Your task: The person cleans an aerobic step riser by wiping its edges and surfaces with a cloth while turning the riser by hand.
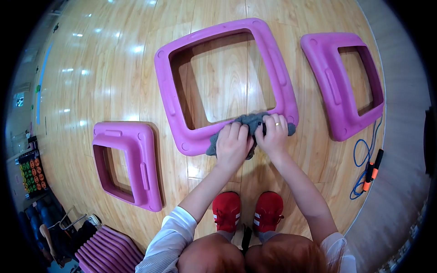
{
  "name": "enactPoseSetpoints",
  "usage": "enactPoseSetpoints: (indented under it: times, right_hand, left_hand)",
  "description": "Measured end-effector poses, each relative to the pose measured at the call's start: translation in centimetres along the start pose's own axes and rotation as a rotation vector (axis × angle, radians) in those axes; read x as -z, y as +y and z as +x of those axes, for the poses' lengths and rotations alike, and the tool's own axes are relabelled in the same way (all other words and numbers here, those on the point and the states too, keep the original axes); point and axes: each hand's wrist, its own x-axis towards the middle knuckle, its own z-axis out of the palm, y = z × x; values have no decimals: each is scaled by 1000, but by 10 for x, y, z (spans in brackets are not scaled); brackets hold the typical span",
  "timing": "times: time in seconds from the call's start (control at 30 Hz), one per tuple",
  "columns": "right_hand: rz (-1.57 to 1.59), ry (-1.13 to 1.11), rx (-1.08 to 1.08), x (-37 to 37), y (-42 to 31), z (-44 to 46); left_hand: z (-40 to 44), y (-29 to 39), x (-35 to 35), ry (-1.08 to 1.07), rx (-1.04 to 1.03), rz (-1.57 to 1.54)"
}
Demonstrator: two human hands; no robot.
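Observation:
A large purple plastic frame [166, 91], square with a hollow middle, lies on the wood floor in front of me. Along its near edge a dark grey cloth [248, 119] is bunched over the rim. My left hand [233, 143] presses down on the cloth's left part, fingers curled into it. Beside it, my right hand [274, 134] grips the cloth nearer the frame's right corner, a ring on one finger. The cloth hides part of the near rim, and some fingertips are buried in it.
Similar purple frames lie to the left [148, 164] and the right [325, 86]. A blue jump rope [357, 157] with black and orange handles is at the right. Stacked purple pieces [107, 250] stand at lower left. My red shoes [226, 211] are just below my hands.

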Motion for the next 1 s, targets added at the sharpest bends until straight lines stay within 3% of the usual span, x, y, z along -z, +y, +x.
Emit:
enactPoseSetpoints:
  times: [0.07,0.47,0.63,0.7,0.8,0.93,1.0]
  right_hand:
    - [7,-32,18,-5,7,-16]
    - [-70,-108,24,-1,1,-34]
    - [22,-204,-162,4,-12,-59]
    - [72,-209,-218,11,-21,-53]
    - [164,-53,-70,18,-45,-5]
    - [107,-101,23,-6,-47,24]
    - [-31,-72,212,-18,-42,20]
  left_hand:
    - [-11,-3,-10,-85,-16,14]
    - [-25,-2,-15,-131,-13,6]
    - [-43,-2,0,-191,61,-12]
    - [-47,-10,10,-53,185,-25]
    - [-21,-14,41,126,224,29]
    - [-6,-32,44,161,216,151]
    - [-13,-34,35,115,235,129]
